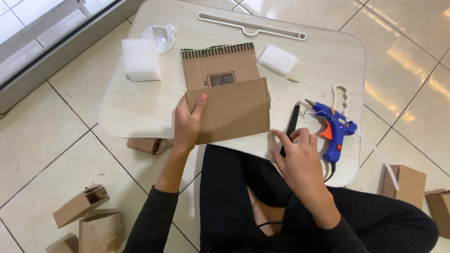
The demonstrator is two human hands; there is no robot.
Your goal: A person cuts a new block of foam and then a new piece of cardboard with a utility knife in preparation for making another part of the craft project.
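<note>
Cardboard sheet [232, 115]: lies flat on the near part of the lap table [140, 105], overlapping a second cardboard piece [219, 68] with a striped top edge, so both stay within easy reach.
Left hand [187, 124]: grips the sheet's left edge, thumb on top and fingers under, pinning it so it cannot slide.
Right hand [297, 152]: closed round a black cutter [291, 126], its tip lying just off the sheet's right edge.
Glue gun [333, 129]: blue, propped on its stand to the right, nozzle clear of the table, a glue stick trailing behind.
Foam blocks [140, 58]: white, parked at the far side, out of the working area.
Floor: cardboard scraps [89, 220] lie scattered on the tiles.
</note>
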